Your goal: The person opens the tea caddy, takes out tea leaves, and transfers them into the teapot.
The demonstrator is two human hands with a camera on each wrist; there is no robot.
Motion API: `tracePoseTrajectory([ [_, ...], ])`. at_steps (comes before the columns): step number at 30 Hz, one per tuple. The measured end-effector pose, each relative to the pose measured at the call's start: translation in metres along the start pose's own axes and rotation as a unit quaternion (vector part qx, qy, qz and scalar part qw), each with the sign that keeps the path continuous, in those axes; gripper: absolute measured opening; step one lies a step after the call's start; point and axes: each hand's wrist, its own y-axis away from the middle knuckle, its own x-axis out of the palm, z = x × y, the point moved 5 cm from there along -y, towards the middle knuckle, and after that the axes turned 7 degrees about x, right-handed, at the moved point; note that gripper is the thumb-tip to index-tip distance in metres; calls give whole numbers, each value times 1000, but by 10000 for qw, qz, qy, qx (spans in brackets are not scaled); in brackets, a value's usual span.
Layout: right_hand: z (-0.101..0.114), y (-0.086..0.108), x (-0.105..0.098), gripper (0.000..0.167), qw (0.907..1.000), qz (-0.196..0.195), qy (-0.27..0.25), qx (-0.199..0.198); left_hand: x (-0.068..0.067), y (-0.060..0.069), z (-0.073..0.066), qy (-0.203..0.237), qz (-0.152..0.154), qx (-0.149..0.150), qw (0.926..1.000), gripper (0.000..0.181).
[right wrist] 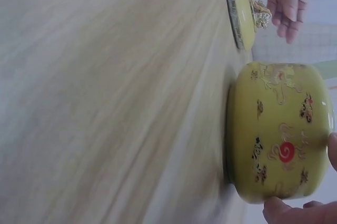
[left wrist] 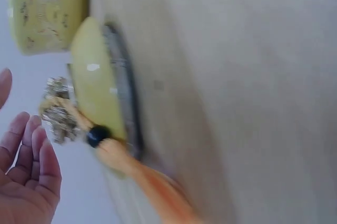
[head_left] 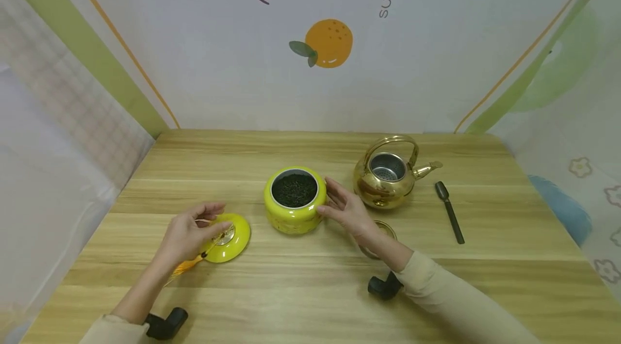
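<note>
A yellow tea canister stands uncovered in the middle of the table, filled with dark tea leaves. The right hand rests on its right side, thumb and fingers fairly straight. To the left lies the canister's yellow lid, with a metallic knob and an orange tassel. Just above the lid hovers the left hand, its fingers loosely bent. In the left wrist view these fingers are apart from the knob and hold nothing.
A gold teapot with a strainer inside stands at the back right. Beside it lies a dark scoop. A round gold lid is partly hidden under the right forearm. Black wrist mounts show below both arms.
</note>
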Motion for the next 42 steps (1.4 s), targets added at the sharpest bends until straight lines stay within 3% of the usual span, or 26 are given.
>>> tracePoseTrajectory([
  [8,2,12,-14,62,9990,-323,308,-42,8,-20,-16,1094,147,146,9938,56],
  [15,6,23,-28,49,9954,-583,618,-449,25,-35,-27,1588,242,354,9864,57],
  [21,11,36,-43,40,9906,-795,857,-715,38,-46,-31,2018,378,325,9782,63],
  [28,12,56,-78,36,9841,-1186,1059,-785,49,-55,-37,2443,527,393,9675,66],
  [34,7,80,-130,33,9648,-2063,1527,-573,58,-58,-39,2859,687,297,9553,70],
  [42,-8,114,-197,39,9286,-2713,2533,-7,64,-60,-35,2588,756,285,9626,74],
])
